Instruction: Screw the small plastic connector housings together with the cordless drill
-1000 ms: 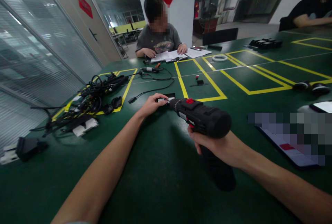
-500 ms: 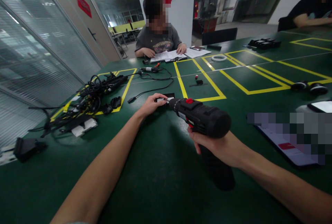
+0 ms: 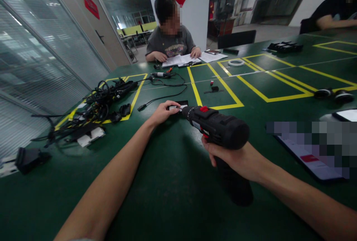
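My right hand (image 3: 237, 157) is wrapped round the grip of a black cordless drill (image 3: 216, 125) with red switches, its nose pointing away from me. The drill tip meets a small black and white part (image 3: 178, 106) that lies on the green table (image 3: 167, 181). My left hand (image 3: 163, 112) pinches that part and pins it to the table, fingers closed on it.
A tangle of black cables and connectors (image 3: 97, 107) lies at the left, a black block (image 3: 29, 157) nearer me. A tablet (image 3: 312, 155) lies at the right. Yellow tape boxes (image 3: 267, 84) mark the table. One person sits opposite with papers (image 3: 181, 60); another person's arm (image 3: 331, 19) shows far right.
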{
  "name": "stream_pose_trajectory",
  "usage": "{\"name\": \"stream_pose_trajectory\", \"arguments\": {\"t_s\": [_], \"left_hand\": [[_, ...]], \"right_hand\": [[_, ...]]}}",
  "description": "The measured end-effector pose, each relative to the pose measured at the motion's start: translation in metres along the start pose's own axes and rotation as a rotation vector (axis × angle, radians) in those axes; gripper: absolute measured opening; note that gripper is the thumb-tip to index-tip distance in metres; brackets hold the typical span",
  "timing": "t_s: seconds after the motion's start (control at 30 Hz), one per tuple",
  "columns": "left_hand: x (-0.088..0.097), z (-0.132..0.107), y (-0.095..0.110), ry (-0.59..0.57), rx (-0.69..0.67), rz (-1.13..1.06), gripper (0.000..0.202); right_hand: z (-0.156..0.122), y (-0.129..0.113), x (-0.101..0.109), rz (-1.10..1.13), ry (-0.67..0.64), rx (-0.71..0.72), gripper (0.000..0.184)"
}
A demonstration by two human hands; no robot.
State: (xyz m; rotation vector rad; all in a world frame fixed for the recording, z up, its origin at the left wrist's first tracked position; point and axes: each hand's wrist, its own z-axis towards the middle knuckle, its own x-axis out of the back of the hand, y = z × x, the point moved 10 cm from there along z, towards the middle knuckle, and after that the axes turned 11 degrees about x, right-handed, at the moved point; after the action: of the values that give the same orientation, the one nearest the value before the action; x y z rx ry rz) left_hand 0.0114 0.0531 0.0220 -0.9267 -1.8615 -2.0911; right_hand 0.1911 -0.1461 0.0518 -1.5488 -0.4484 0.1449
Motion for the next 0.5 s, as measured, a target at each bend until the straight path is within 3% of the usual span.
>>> {"name": "stream_pose_trajectory", "arguments": {"t_s": [0.33, 0.5], "left_hand": [[-0.0051, -0.0003, -0.0042, -0.080, 0.007, -0.075, 0.042], [-0.0021, 0.0017, -0.0057, -0.047, -0.001, -0.029, 0.041]], "right_hand": [[0.0003, -0.0008, 0.0011, -0.036, -0.003, 0.001, 0.011], [0.0006, -0.0028, 0.0004, -0.017, -0.002, 0.017, 0.011]]}}
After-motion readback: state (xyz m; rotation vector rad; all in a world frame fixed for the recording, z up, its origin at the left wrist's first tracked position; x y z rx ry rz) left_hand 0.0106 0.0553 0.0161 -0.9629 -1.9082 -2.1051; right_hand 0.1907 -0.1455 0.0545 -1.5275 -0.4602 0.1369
